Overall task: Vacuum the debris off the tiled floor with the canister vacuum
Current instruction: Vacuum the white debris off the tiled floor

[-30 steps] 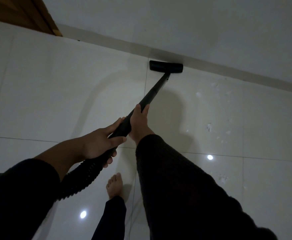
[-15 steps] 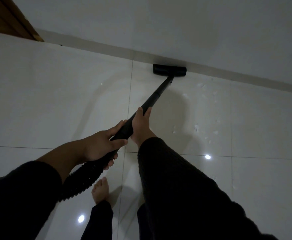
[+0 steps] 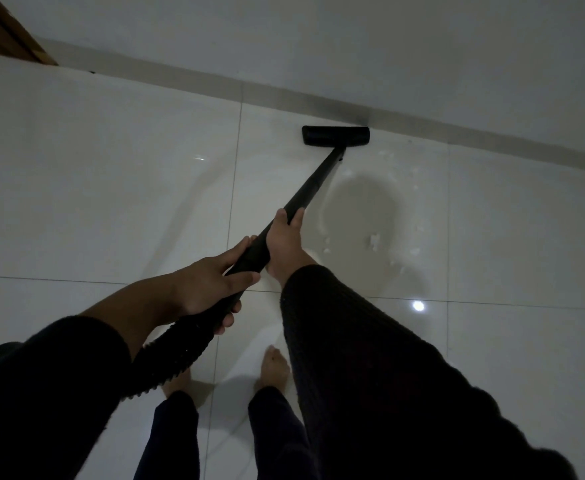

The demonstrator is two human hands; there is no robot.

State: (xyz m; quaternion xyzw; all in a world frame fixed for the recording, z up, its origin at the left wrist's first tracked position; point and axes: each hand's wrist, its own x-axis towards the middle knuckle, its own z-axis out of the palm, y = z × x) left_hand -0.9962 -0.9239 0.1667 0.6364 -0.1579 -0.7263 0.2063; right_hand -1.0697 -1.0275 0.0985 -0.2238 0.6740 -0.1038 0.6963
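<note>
Scene: a person looks down at a glossy pale tiled floor (image 3: pixel 111 202) in dim light, with both arms in dark sleeves reaching forward.
Vacuum wand: a straight black wand (image 3: pixel 313 183) runs from the hands up and to the right, away from the person.
Floor head: the black floor head (image 3: pixel 335 135) sits flat on the tile, just beside the grey skirting (image 3: pixel 180 86) at the foot of the wall.
Left hand: the left hand (image 3: pixel 208 282) holds the lower end of the wand where it meets the hose, fingers curled under it and thumb over the top.
Right hand: the right hand (image 3: pixel 284 244) has its grip closed round the wand further up, just ahead of the left hand.
Hose: a ribbed black hose (image 3: pixel 170 362) drops from the left hand toward the lower left, passing under the left forearm.
Debris: small white scraps (image 3: pixel 374 241) lie scattered on the tile to the right of the wand, between the floor head and the person.
Feet: two bare feet (image 3: pixel 275 370) stand on the tile below the hands.
Other: a wooden edge (image 3: pixel 3 29) shows in the top left corner; a bright ceiling-light reflection (image 3: pixel 418 305) glints on the floor at right.
</note>
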